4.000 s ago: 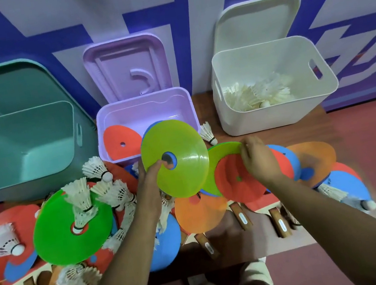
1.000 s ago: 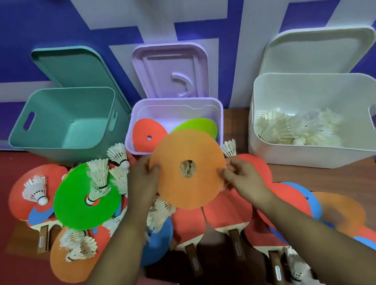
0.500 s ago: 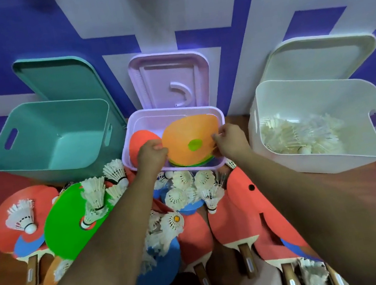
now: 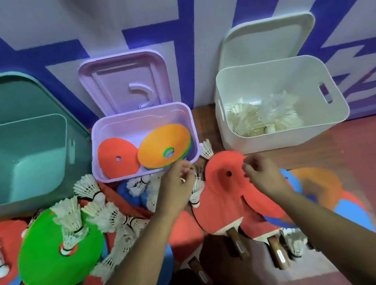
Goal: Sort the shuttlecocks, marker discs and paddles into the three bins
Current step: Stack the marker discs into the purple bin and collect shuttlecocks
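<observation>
Our left hand (image 4: 177, 183) hovers just in front of the lilac bin (image 4: 141, 125) and pinches a shuttlecock (image 4: 196, 192) by its feathers, cork down. Our right hand (image 4: 263, 173), in front of the bin's right corner, curls its fingers at the edge of a red marker disc (image 4: 222, 174); we cannot tell if it grips it. Inside the bin an orange disc (image 4: 162, 144) tops a stack, and the white bin (image 4: 281, 139) to its right holds more shuttlecocks
</observation>
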`<state>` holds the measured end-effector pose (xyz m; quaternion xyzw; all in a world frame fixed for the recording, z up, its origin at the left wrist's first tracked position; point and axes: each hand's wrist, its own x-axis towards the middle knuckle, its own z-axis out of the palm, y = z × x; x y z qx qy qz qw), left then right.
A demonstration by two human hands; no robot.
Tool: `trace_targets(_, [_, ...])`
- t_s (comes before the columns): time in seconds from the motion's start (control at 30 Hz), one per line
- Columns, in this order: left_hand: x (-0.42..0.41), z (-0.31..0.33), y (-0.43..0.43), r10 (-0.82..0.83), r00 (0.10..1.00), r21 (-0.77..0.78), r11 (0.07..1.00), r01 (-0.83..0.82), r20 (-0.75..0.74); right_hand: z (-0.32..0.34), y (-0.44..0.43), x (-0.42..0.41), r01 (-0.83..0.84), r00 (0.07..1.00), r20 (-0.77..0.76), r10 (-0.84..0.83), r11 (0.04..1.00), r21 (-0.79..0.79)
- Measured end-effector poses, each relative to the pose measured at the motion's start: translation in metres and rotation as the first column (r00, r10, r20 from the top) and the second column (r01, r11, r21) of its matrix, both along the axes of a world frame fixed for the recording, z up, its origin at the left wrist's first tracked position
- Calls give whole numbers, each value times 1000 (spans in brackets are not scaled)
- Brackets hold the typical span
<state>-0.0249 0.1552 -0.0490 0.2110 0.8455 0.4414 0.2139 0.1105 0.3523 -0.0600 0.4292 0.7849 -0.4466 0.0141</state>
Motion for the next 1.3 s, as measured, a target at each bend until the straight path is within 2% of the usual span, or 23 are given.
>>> trace_targets(0.17, [31,-28,43,-142,987,-190,970,154,75,-7,24,50,19,983,175,-48,987,161])
trace_targets(0.27, [29,-49,67,-179,983,-350,920,179,34,-24,35,66,-6,959,282,-36,990,144])
trace_targets(0.43, [21,-80,95,-183,983,-523,835,168,23,-50,45,73,-17,902,432,-1,999,38])
trace_targets(0.6, [20,-95,100,-193,981,-624,769,140,-19,-63,49,74,23,879,468,-88,989,143])
trace_targets(0.67, [16,-98,100,-193,981,-590,795,141,-27,-65,52,75,50,883,456,-114,987,150])
trace_targets(0.73, [14,-96,101,-169,985,-471,872,135,-31,-67,55,76,18,864,494,-103,985,174])
trace_targets(0.83, [17,-81,99,-82,995,-307,947,95,55,-67,57,76,-16,849,523,-79,985,175])
trace_targets(1.03, [31,-54,81,42,978,-257,966,12,203,-66,70,70,29,828,545,-131,981,192])
trace_targets(1.13, [35,-51,70,104,979,-182,981,-71,177,-64,79,69,59,884,449,-127,985,162])
trace_targets(1.2, [37,-50,62,143,975,-142,983,-120,169,-58,82,69,31,947,312,-75,989,143])
trace_targets(1.3, [39,-45,53,208,962,-136,973,-185,177,-39,80,70,37,993,115,-39,999,16])
